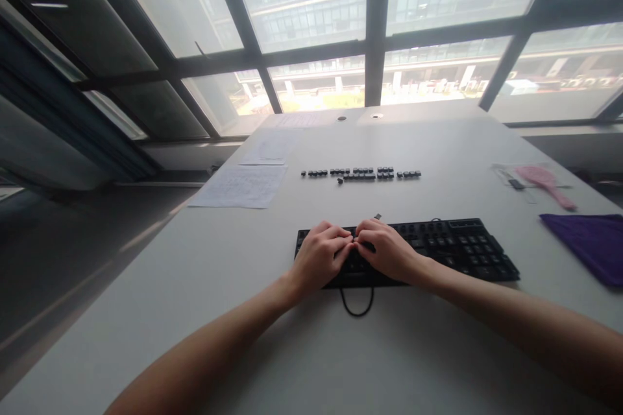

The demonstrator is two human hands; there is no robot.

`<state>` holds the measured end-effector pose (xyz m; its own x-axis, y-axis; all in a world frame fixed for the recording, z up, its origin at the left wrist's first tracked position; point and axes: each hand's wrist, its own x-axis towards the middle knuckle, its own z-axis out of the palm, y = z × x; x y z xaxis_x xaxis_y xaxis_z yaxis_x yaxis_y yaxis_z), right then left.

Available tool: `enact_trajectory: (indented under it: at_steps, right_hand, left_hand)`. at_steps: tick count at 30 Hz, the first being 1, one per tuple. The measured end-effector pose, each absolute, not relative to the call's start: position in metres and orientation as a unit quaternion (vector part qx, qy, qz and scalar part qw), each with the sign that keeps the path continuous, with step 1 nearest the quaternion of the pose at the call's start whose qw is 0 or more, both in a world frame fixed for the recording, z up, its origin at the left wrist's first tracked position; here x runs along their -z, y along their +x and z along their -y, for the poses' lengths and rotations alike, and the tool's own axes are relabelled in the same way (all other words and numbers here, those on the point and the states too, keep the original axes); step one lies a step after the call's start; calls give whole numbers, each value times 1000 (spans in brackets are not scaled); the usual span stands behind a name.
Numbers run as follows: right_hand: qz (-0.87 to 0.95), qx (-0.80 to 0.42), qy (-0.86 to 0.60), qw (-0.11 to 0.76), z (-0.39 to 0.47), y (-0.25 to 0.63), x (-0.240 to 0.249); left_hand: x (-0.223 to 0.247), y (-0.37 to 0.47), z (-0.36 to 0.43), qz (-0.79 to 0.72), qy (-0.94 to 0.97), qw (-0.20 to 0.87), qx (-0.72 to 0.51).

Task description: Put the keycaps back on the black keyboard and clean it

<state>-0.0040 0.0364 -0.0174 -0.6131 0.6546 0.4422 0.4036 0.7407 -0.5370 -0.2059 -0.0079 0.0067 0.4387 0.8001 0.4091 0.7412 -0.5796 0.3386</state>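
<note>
Keyboard (435, 245) of black plastic, long & rectangular, lies flat on your smooth white worktop (243, 259), its L half partly covered. Your L hand (318, 251) is over the L end, fingers bent; your R hand (388, 250) comes in from the other side, w/ its fingertips meeting the L's over the kbd. Can't tell if either one pinches sth small there. A thin black cable loop (357, 316) sticks out at the kbd's near edge, towards you. Beyond the kbd, well apart from it, small black keycaps (359, 177) sit in a broken row, approx. parallel to its far edge. To your R you've a flat purple cloth (586, 246) near the kbd's R end; past it, a pink paddle-shaped item (539, 177) w/ a handle. Far L: white paper sheets (238, 186) w/ faint markings. Dark-framed windows (311, 0) rise behind the worktop.
</note>
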Motion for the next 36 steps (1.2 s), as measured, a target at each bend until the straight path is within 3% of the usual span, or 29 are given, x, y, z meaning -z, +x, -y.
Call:
enact_trajectory:
  at_steps: [6,11,17,25,36]
  right_hand:
    - [881,-183,-300,317,-37,-5,19]
    - [868,-209,-313,324,-35,-1,8]
    - [846,-143,-385,339,-89,0,-17]
    - [874,-41,-427,228,-207,-41,-11]
    - [901,-27,-385,196,-227,-65,2]
  left_hand:
    - [-1,-205,10,-450,856,34,-250]
    - [-9,-210,4,-468,828,89,-297]
    - [-26,-231,-70,-562,763,73,-310]
    - [-9,-223,-184,-661,705,93,-238]
    - [-5,-231,-171,-624,712,132,-293]
